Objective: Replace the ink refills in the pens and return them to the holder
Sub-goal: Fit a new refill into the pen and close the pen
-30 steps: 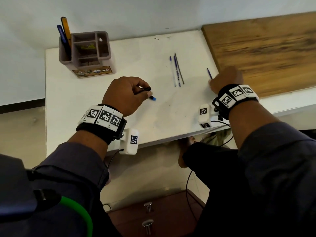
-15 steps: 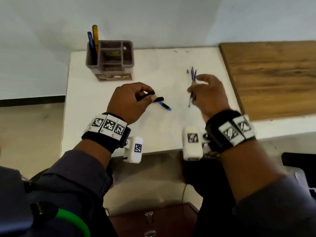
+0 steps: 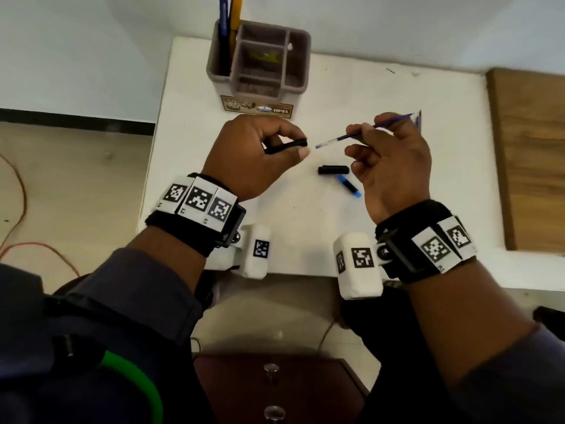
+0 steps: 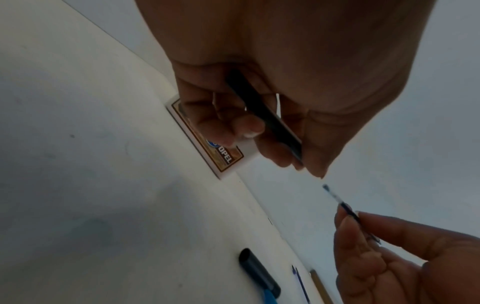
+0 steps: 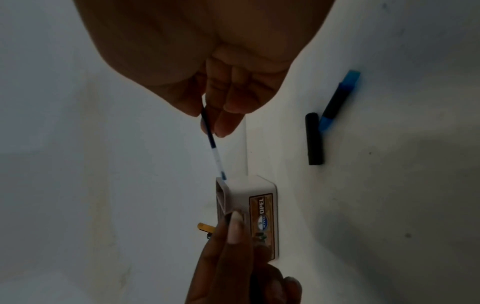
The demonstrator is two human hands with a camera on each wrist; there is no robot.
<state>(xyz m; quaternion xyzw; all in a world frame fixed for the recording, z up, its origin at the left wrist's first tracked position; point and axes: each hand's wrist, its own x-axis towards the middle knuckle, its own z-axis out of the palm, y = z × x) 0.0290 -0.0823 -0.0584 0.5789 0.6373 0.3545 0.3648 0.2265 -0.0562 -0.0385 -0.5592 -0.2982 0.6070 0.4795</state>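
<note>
From the head view, the left hand point(image 3: 250, 154) curls round a thin black pen tube point(image 3: 286, 146), most of it hidden in the fist. The right hand point(image 3: 394, 166) pinches a skinny blue refill point(image 3: 345, 137) that points at the tube's open end, close but not touching. A short black piece point(image 3: 333, 170) and a blue cap point(image 3: 348, 186) lie on the smooth white table point(image 3: 198, 117), partly behind the right hand. The square brown holder point(image 3: 260, 62) stands at the back with two pens point(image 3: 229, 22), cut off at the top.

From the left wrist, the tube point(image 4: 262, 115) is dark and blurry between the fingers.

From the right wrist, the refill point(image 5: 211, 144) shows a clear plastic end.
</note>
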